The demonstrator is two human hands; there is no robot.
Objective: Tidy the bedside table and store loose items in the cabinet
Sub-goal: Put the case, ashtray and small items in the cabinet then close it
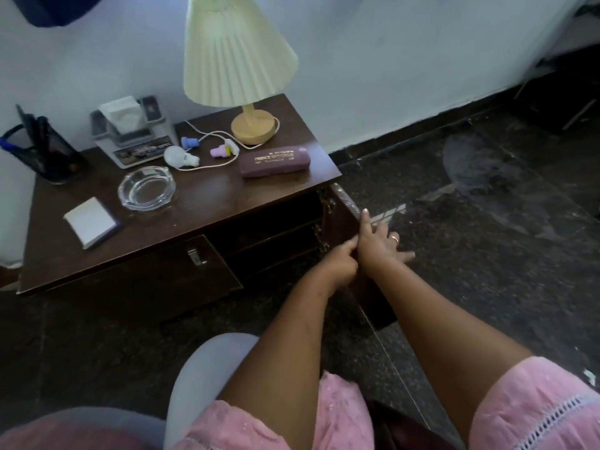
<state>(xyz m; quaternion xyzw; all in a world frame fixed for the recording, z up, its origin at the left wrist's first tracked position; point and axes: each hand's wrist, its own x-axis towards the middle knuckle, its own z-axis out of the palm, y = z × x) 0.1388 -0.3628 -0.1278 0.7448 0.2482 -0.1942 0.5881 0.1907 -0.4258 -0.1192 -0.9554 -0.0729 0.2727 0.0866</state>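
Nearby, a seated person stretches both arms to the dark wooden bedside table (207, 203), whose cabinet door (339, 212) stands swung open over the speckled stone floor (487, 271). The right hand (378, 241) lies flat on the door's outer face, fingers spread. The left hand (341, 263) curls its fingers round the door's edge. On top are a pleated lamp (237, 50), a maroon oblong case (274, 161) near the front corner, a round glass ashtray (146, 190) and a white bulb (180, 156).

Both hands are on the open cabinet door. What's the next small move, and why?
Probably let go of the cabinet door and reach for the maroon case. The door stands wide open, exposing the compartment. The left hand grips its edge and the right hand rests flat on it. The case lies on the tabletop, closest to that opening.
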